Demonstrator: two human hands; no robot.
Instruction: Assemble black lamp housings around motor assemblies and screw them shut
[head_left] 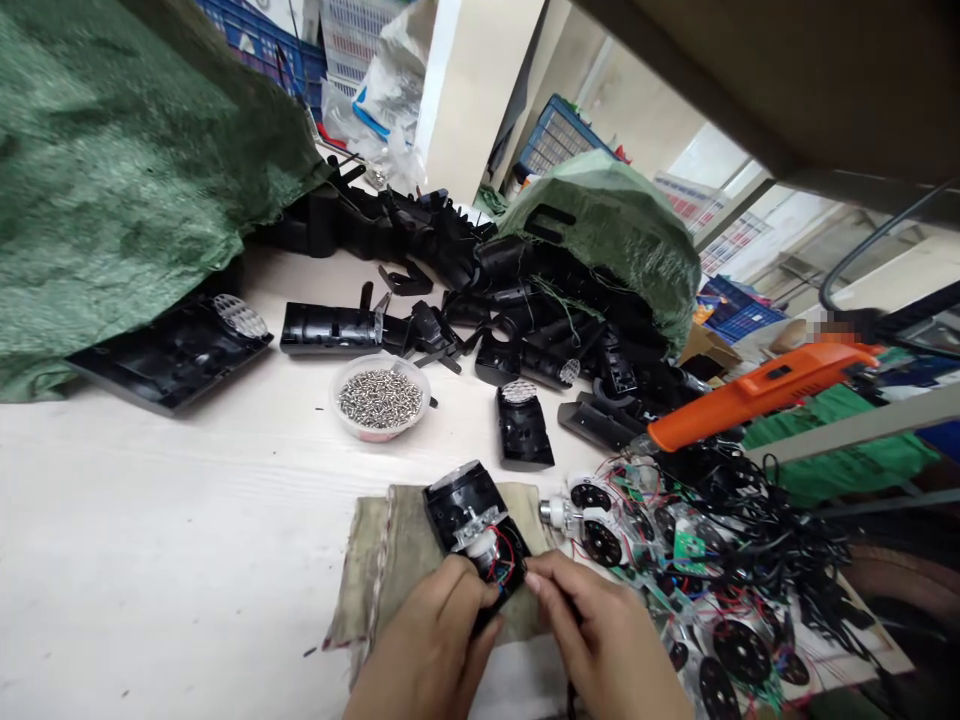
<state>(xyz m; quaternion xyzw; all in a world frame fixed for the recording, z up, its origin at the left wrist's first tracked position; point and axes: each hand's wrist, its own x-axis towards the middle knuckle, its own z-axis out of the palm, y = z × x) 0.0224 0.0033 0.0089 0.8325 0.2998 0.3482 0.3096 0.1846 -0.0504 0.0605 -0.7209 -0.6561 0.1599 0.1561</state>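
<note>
A black plastic housing (463,508) with a small motor and red and blue wires inside lies on a worn beige cloth (379,565) at the table's near edge. My left hand (427,645) grips the housing's near end, fingers curled around it. My right hand (600,640) pinches at the wires on the housing's right side with thumb and forefinger.
A clear bowl of small screws (380,398) stands behind the cloth. Several black housings (523,428) and a pile of black parts (517,290) spill from green sacks (112,160). An orange electric screwdriver (757,392) hangs at right above tangled wired speaker assemblies (697,560).
</note>
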